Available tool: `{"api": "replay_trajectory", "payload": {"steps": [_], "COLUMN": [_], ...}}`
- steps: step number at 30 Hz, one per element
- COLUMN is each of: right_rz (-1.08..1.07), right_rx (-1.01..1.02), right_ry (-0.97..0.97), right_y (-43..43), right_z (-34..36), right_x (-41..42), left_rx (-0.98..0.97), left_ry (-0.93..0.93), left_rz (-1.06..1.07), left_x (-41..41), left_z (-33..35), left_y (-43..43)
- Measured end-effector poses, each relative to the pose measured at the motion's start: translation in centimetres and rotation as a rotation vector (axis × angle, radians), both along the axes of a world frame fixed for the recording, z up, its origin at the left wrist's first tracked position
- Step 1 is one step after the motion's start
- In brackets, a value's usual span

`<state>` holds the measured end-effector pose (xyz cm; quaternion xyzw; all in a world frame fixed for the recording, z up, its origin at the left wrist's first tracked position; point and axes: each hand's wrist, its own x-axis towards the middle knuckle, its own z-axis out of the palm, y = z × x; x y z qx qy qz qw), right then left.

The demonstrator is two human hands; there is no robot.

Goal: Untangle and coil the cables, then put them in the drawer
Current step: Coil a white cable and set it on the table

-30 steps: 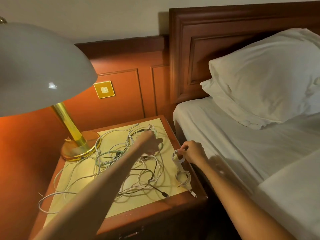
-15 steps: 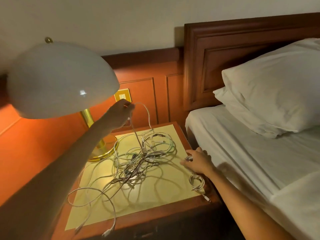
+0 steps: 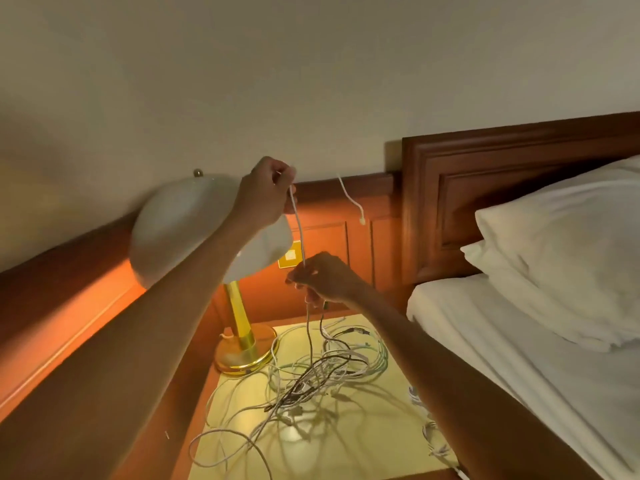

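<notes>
My left hand (image 3: 266,194) is raised, and its thumb and fingertips pinch one thin white round cable (image 3: 298,230). From this pinch the cable goes down straight and tight to my right hand (image 3: 329,277), whose curled fingers hold it lower. The cable's short free end with a small pale plug (image 3: 362,221) hangs in the air at the right, apart from both hands. Under my right hand two strands, one pale and one dark, fall into a loose tangle of thin cables (image 3: 322,379). The tangle has white, greenish and black cables; I cannot count them. It lies on the smooth yellow top of one wooden nightstand (image 3: 374,420). Two small pale cable bundles (image 3: 432,436) lie at its right edge, partly hidden behind my forearm. At the back left corner stands one lamp with a shiny brass stem and round base (image 3: 239,323) and a smooth white dome shade (image 3: 180,230). On the right are one carved dark wooden headboard (image 3: 485,202) and two soft white pillows (image 3: 561,244) on a wrinkled white sheet (image 3: 519,358).
</notes>
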<state>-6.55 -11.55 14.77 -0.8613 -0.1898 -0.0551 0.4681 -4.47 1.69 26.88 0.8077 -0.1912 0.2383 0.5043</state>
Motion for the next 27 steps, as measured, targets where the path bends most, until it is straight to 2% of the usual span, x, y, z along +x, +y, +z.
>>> {"api": "replay_trajectory", "payload": {"steps": [2,7,12,14,16,19,21,23,27], "right_rz": [-0.048,-0.098,-0.125,-0.092,-0.05,0.007,0.042,0.091,0.143], "right_rx": [0.093,0.327,0.444,0.451,0.469,0.534,0.582,0.609,0.658], "right_ry": [0.011,-0.044,-0.164,-0.169,-0.154,-0.106,-0.066,-0.026,0.013], "right_y": [0.5,0.1,0.0,0.3,0.5,1.0,1.4,1.7,2.0], "right_z": [1.6,8.2,14.0,15.8,17.5,19.7,20.8,21.7,22.6], "right_x": [0.4,1.4,1.2,0.4,-0.9,-3.4,-4.9,-6.4,-9.4], "left_rx": [-0.072,-0.42,-0.641,-0.551,-0.341,-0.114,-0.045,-0.055,0.078], "left_ry": [-0.025,0.019,0.319,0.433,0.481,0.485,0.486,0.492,0.379], "left_rz": [0.022,-0.043,-0.117,-0.054,-0.001,-0.134,-0.282,-0.376,-0.387], "left_x": [-0.3,-1.8,-3.4,-4.0,-5.2,-7.5,-9.0,-10.5,-13.7], "left_z": [1.1,4.4,4.8,4.6,4.1,2.9,1.7,0.6,-0.9], "left_y": [0.7,2.7,4.6,5.3,5.8,6.1,6.0,5.7,5.5]}}
